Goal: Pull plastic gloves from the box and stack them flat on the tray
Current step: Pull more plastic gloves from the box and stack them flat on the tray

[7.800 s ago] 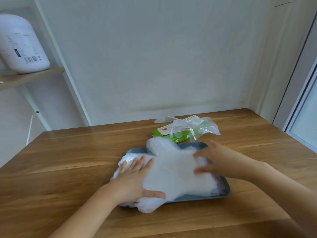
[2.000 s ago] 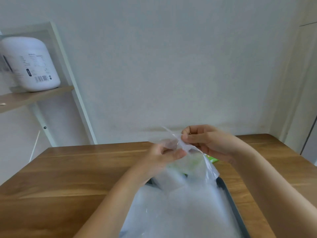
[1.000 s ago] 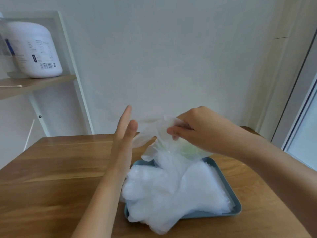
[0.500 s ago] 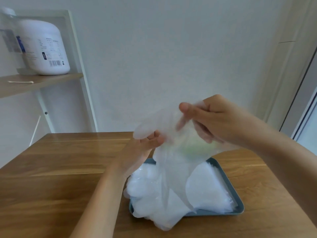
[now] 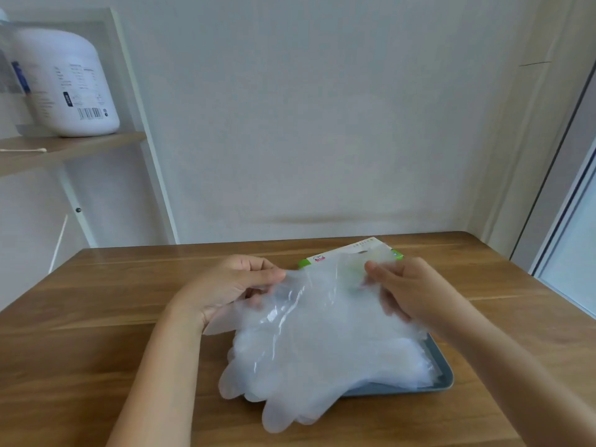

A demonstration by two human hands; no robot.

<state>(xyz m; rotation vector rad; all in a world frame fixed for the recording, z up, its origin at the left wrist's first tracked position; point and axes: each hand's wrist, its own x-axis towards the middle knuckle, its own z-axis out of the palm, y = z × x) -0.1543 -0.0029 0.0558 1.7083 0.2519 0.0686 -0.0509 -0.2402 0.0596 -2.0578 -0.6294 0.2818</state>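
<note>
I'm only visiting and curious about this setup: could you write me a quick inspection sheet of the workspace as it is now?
Surface: wooden table, with the tray on it.
Job's things: blue-grey tray holds a pile of clear gloves overhanging its near left edge; one glove is held spread above it; green-and-white box lies behind.
Clutter: nothing seen.
Grippers: none, bare hands; left hand and right hand each pinch the held glove.
Cables: nothing seen.
Surroundings: white wall; shelf at left with a white jug and a cotton swab.
</note>
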